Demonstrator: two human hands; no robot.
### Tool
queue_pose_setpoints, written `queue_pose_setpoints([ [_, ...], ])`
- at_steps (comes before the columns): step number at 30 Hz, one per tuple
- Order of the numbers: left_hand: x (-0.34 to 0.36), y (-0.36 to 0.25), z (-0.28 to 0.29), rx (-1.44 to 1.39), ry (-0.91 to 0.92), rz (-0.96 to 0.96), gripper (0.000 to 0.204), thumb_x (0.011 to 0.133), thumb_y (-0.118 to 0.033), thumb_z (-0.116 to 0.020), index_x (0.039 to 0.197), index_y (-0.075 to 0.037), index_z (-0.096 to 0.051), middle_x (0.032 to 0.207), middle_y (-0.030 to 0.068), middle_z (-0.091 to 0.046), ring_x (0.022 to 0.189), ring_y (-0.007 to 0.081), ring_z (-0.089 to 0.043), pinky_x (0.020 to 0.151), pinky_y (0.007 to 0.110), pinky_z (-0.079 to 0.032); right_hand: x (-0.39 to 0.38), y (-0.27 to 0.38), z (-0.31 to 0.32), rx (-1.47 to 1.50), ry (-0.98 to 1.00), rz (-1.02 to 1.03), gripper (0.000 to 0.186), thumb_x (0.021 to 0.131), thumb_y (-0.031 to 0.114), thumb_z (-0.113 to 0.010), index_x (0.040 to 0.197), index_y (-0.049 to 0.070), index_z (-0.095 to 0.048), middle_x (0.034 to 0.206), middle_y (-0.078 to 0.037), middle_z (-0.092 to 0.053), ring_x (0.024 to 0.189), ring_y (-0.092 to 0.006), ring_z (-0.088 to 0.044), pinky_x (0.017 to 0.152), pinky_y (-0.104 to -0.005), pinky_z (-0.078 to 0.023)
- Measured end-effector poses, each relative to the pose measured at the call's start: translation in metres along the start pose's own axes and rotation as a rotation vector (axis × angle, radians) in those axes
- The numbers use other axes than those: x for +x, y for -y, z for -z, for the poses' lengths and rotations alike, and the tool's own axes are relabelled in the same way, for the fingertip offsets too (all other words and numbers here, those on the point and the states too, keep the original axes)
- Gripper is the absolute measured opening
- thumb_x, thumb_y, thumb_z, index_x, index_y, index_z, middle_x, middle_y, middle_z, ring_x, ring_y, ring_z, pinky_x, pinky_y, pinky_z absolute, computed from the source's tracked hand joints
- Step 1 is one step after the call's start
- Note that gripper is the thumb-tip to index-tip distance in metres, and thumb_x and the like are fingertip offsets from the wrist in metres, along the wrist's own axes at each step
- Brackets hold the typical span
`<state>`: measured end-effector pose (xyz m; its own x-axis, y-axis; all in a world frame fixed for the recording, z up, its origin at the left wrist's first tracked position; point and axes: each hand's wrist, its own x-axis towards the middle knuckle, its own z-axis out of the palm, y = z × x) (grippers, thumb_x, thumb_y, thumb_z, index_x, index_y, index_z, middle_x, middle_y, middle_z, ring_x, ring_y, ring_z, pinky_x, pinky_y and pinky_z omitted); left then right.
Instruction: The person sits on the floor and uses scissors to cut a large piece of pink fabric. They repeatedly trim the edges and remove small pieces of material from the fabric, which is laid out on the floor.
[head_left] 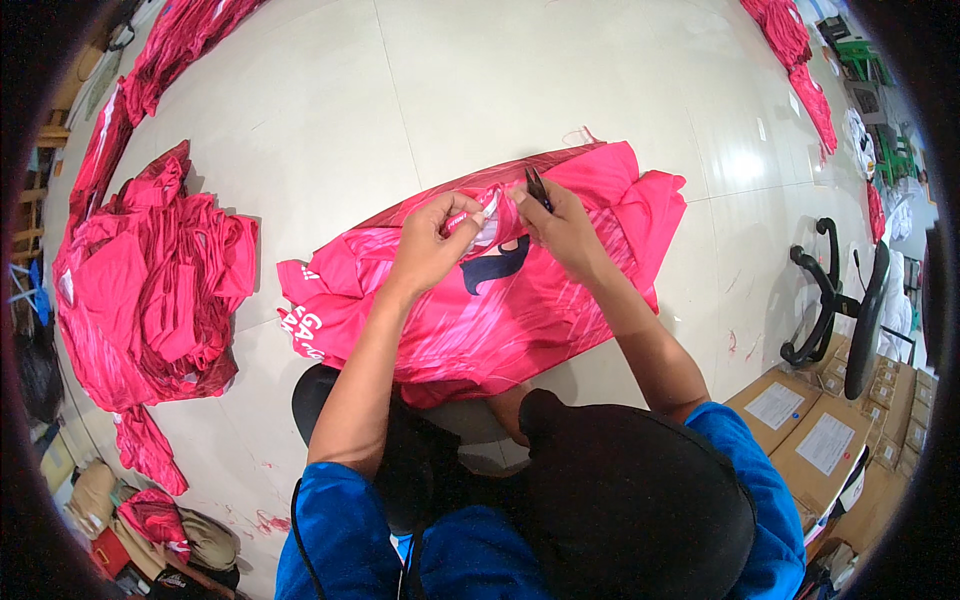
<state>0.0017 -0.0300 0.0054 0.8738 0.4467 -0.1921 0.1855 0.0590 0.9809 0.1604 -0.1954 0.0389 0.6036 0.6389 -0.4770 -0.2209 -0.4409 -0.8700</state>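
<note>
A bright pink jersey point(540, 330) with white lettering and a dark blue print lies spread across my lap and in front of me. My left hand point(435, 245) is closed, pinching the collar edge, where a white inner strip shows. Close beside it, my right hand point(563, 235) is wrapped round small black thread snips point(537, 188), whose dark tip points up and away from me. The right fingertips sit against the collar fabric; whether they also pinch it is hidden.
A heap of pink jerseys point(160, 280) lies on the pale tiled floor point(480, 80) to the left. More pink garments point(800, 70) lie at the far right. Cardboard boxes point(820, 440) and a black office chair point(835, 300) stand at right. Red thread scraps point(270, 522) litter the floor.
</note>
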Motion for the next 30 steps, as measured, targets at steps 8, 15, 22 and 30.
queue_pose_setpoints([
  [8, 0.000, -0.010, 0.004, 0.213, -0.042, -0.093, 0.013, 0.097, -0.006, -0.076, 0.107, 0.002, -0.074, 0.098, 0.0048, -0.078, 0.098, 0.0115, -0.071, 0.089, 0.031, -0.057, -0.032, -0.026, -0.015, 0.118, -0.059, 0.035, 0.026, 0.109, 0.028, -0.073, 0.113, 0.002, -0.070, 0.086, 0.005, -0.059, 0.073, -0.0069, -0.056, 0.069, -0.0263, -0.046],
  [15, 0.003, 0.003, 0.004, 0.121, -0.116, -0.009, 0.013, 0.104, -0.011, -0.071, 0.106, 0.001, -0.074, 0.092, 0.0024, -0.075, 0.083, 0.0088, -0.067, 0.075, 0.028, -0.053, -0.040, -0.029, -0.029, 0.604, 0.272, -0.309, 0.043, 0.118, 0.042, -0.049, 0.125, 0.004, -0.068, 0.087, -0.002, -0.063, 0.070, -0.0107, -0.051, 0.063, -0.0285, -0.042],
  [22, 0.004, -0.001, 0.004, -0.282, -0.040, 0.273, 0.016, 0.112, -0.022, -0.066, 0.111, -0.006, -0.070, 0.086, -0.0041, -0.068, 0.071, 0.0013, -0.057, 0.060, 0.022, -0.042, -0.038, -0.020, -0.035, 0.971, 0.423, -0.382, 0.048, 0.122, 0.043, -0.042, 0.128, 0.002, -0.066, 0.089, -0.001, -0.057, 0.068, -0.0081, -0.048, 0.053, -0.0250, -0.039],
  [30, 0.005, 0.003, -0.001, -0.298, -0.024, 0.234, 0.015, 0.114, -0.017, -0.061, 0.114, -0.003, -0.063, 0.086, -0.0012, -0.067, 0.070, 0.0036, -0.057, 0.061, 0.023, -0.044, -0.033, -0.020, -0.038, 1.107, 0.531, -0.377, 0.045, 0.121, 0.042, -0.044, 0.129, 0.002, -0.063, 0.087, 0.000, -0.054, 0.060, -0.0060, -0.044, 0.042, -0.0196, -0.036],
])
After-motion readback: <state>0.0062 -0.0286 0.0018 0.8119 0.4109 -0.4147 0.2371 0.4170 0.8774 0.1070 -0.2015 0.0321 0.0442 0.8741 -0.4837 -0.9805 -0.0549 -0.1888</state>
